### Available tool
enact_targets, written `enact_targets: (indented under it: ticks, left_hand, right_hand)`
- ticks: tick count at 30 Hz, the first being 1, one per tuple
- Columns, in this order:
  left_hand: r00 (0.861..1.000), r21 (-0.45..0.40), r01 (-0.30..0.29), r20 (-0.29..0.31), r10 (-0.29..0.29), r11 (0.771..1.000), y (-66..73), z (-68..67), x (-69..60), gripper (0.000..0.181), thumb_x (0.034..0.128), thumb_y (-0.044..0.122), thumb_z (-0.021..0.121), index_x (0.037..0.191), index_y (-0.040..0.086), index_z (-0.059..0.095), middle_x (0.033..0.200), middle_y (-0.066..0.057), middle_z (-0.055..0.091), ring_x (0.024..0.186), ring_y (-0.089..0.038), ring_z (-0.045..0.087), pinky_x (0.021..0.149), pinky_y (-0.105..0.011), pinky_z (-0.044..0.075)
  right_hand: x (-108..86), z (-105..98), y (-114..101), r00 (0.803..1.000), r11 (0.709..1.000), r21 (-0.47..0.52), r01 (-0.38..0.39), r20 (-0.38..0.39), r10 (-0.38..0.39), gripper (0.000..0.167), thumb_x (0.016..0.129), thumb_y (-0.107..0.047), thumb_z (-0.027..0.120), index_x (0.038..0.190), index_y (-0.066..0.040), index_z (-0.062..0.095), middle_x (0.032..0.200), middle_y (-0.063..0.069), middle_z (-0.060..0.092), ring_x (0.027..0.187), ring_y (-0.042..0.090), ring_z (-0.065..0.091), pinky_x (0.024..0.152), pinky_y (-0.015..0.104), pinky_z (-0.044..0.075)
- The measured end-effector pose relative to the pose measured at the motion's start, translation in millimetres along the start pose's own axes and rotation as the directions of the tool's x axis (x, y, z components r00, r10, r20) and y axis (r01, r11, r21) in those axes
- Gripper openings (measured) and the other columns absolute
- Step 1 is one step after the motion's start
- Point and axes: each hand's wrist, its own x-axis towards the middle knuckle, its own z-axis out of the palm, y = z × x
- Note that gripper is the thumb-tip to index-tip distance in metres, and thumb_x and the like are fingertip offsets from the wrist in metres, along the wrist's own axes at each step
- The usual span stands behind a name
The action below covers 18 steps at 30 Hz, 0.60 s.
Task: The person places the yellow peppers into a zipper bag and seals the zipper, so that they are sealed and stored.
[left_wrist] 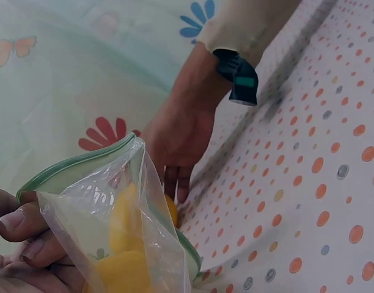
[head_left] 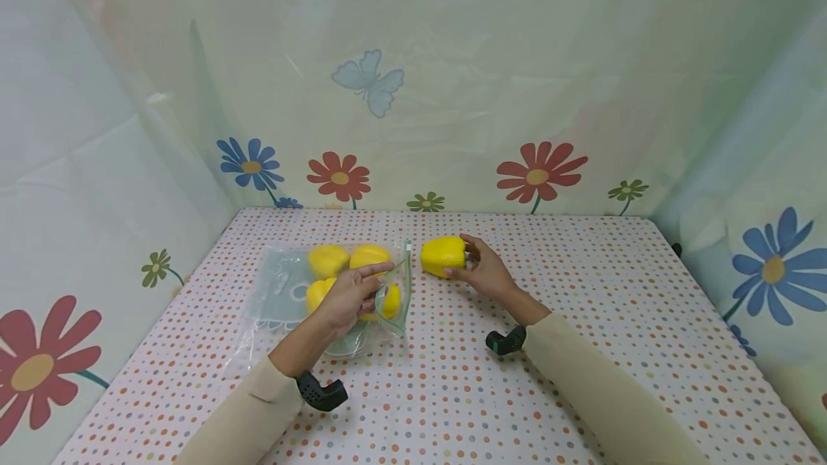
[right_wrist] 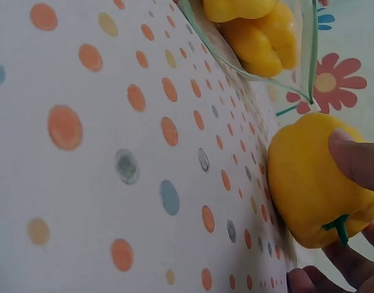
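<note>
A yellow bell pepper [head_left: 442,257] with a green stem lies just right of a clear zip bag [head_left: 284,278]. My right hand [head_left: 487,271] grips this pepper from its stem end; the right wrist view shows the thumb on one side and fingers on the other. Inside the bag are several more yellow bell peppers [head_left: 328,262]. My left hand [head_left: 349,300] holds the bag near its mouth, and the green zip edge [left_wrist: 77,162] stands raised and parted in the left wrist view. The bag's mouth faces the gripped pepper. Part of the bagged peppers is hidden behind my left hand.
A white cloth with coloured dots covers the table [head_left: 452,393]. Behind it hangs a pale curtain [head_left: 452,128] printed with flowers and a butterfly, and similar sheets close off both sides. Each wrist wears a black device [head_left: 321,392].
</note>
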Motion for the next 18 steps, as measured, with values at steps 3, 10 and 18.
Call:
enact_targets:
  ticks: [3, 10, 18]
  left_hand:
    - [1.000, 0.001, -0.002, 0.002, 0.002, 1.000, -0.2, 0.2, -0.1, 0.044, 0.1034, 0.014, 0.044, 0.147, 0.007, 0.044, 0.056, 0.008, 0.032, 0.049, -0.006, 0.029, 0.050, -0.020, 0.028]
    - [1.000, 0.003, -0.012, -0.004, 0.012, 1.000, -0.6, 0.8, 0.3, 0.045, 0.1032, 0.014, 0.045, 0.147, 0.006, 0.043, 0.056, 0.008, 0.032, 0.048, -0.006, 0.029, 0.049, -0.020, 0.028]
    - [1.000, 0.001, -0.001, -0.010, 0.001, 1.000, -0.2, 0.6, 0.2, 0.043, 0.1037, 0.014, 0.044, 0.147, 0.008, 0.045, 0.056, 0.008, 0.031, 0.048, -0.006, 0.029, 0.049, -0.019, 0.028]
  right_hand:
    - [0.6, -0.7, 3.3, 1.000, 1.000, -0.021, 0.010, -0.004, -0.010, 0.089, 0.085, -0.034, 0.077, 0.155, -0.012, 0.026, 0.154, 0.021, 0.036, 0.139, 0.039, 0.040, 0.111, 0.052, 0.038]
    - [-0.2, -3.4, 7.9, 1.000, 0.999, -0.034, 0.000, -0.021, 0.000, 0.088, 0.085, -0.037, 0.076, 0.154, -0.011, 0.028, 0.153, 0.019, 0.039, 0.139, 0.038, 0.041, 0.109, 0.051, 0.042]
    - [-6.6, -5.0, 7.3, 0.999, 1.000, -0.013, 0.003, -0.045, -0.003, 0.086, 0.087, -0.038, 0.074, 0.154, -0.011, 0.028, 0.152, 0.019, 0.040, 0.139, 0.037, 0.042, 0.109, 0.051, 0.042]
